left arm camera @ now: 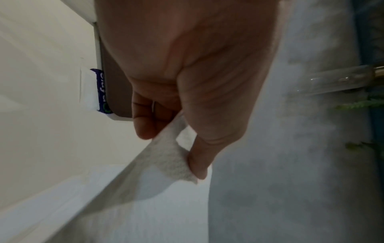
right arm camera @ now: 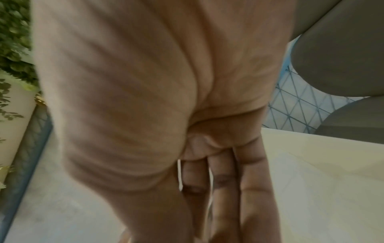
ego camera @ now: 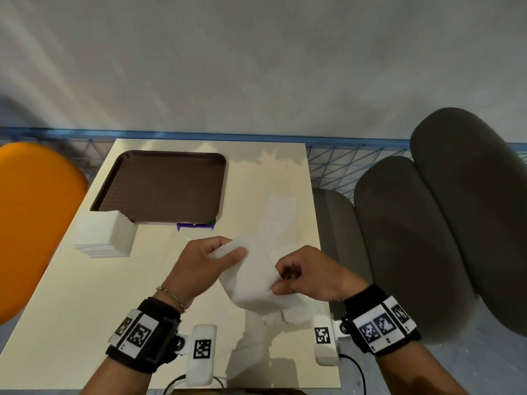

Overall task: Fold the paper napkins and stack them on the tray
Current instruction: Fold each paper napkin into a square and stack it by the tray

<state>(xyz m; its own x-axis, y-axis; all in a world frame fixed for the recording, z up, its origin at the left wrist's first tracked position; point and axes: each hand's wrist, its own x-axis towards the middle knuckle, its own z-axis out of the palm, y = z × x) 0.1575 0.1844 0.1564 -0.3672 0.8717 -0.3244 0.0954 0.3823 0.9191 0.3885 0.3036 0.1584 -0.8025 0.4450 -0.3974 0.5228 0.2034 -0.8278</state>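
A white paper napkin hangs curved above the table's near middle, held by both hands. My left hand pinches its upper left corner between thumb and fingers; the left wrist view shows that corner of the napkin caught at the fingertips. My right hand pinches its right edge. A brown tray lies at the table's far left with nothing on its visible surface. A stack of white napkins stands at the tray's near left corner. Another napkin lies flat on the table to the right.
The cream table ends close on the right at grey padded chairs. An orange chair stands on the left. A purple and white wrapper pokes out under the tray's near edge. A blue wire fence runs behind.
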